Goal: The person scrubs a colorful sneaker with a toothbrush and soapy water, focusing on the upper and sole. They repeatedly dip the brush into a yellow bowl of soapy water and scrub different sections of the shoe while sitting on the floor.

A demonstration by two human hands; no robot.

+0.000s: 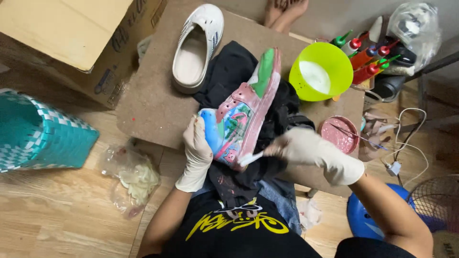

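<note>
**Gloved hands working a painted shoe over a low table**

Fingers [279, 149] of the right hand [306, 148], in a white glove, are pinching shut on a thin white brush [251, 159], whose tip is touching the lower edge of the shoe [241, 114]. The left hand [197, 148], also gloved, is clamping the shoe's blue toe end, fingers wrapped around it. The shoe is lying tilted on its side above a black cloth [229, 71] that is draping from the table [148, 100] down onto the person's lap; its side is showing pink, green and blue painted scenes.

The table is a low brown board, sitting close above a pale wood floor [52, 215]. A white shoe [197, 45] is resting sole down at the board's far end. To the right, a lime-green bowl [321, 71] holding white liquid is standing beside a small pink pot of paint [339, 134] with a thin tool lying across it. Squeeze bottles [368, 57] with red and green caps are clustering just behind the bowl.

On the floor at left, a teal woven basket [43, 134] is standing near a cardboard box [81, 38], and a crumpled plastic bag [134, 179] is lying beside the table. At right, a white cable [406, 138] is trailing past a blue rounded object [363, 220] and a fan grille [437, 200].
</note>
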